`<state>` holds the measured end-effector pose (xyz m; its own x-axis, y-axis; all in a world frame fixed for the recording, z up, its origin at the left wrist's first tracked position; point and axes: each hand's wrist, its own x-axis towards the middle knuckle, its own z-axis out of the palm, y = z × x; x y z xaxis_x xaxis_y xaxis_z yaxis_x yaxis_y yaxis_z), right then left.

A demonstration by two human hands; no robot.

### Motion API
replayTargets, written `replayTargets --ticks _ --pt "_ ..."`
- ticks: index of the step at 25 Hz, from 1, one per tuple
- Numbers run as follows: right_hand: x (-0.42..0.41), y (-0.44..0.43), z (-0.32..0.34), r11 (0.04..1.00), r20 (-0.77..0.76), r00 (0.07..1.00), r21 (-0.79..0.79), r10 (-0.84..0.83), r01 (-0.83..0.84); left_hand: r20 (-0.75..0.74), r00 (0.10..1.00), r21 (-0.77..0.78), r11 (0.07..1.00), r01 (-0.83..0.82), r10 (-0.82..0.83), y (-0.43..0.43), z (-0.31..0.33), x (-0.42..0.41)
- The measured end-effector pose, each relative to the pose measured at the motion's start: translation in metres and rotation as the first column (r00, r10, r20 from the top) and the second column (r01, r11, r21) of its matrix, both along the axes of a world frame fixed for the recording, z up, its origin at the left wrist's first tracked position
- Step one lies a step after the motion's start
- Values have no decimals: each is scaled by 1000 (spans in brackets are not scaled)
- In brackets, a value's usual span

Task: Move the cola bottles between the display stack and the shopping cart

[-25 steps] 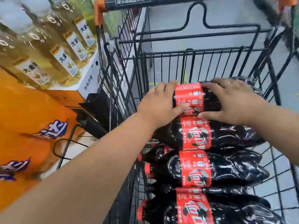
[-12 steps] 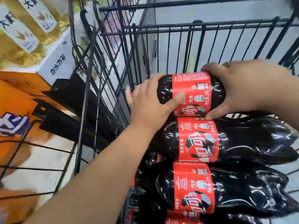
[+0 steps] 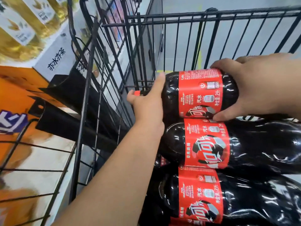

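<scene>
— Hands first: where are they?

— Both on the top cola bottle [image 3: 200, 93], which lies on its side inside the shopping cart [image 3: 164, 46], red cap pointing left. The right hand [image 3: 260, 85] wraps the bottle's thick end, fingers [image 3: 219, 115] curled under the red label. The left hand [image 3: 146, 108] presses flat against the shoulder near the neck, fingers stretched out rather than closed.

— And beneath it?

— It rests on more cola bottles [image 3: 206, 144] stacked sideways in the cart. Outside the wire wall, at left, sit yellow drink bottles [image 3: 21, 26] on a white carton [image 3: 53, 61].
</scene>
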<state>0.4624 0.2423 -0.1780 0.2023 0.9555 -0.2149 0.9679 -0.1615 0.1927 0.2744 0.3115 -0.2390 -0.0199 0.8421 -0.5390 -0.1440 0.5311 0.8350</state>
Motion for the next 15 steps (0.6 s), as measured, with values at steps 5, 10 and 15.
replayTargets --ticks 5,10,15 --pt "-5 2 16 996 -76 996 -86 -42 35 302 952 -181 983 11 45 0 11 -3" --pt "-21 6 30 994 -159 986 -101 -45 29 413 905 -184 982 -30 105 -13 18 -5" --pt "-38 5 43 993 -291 951 -86 -107 85 430 902 -78 997 -3 36 -21 19 -16"
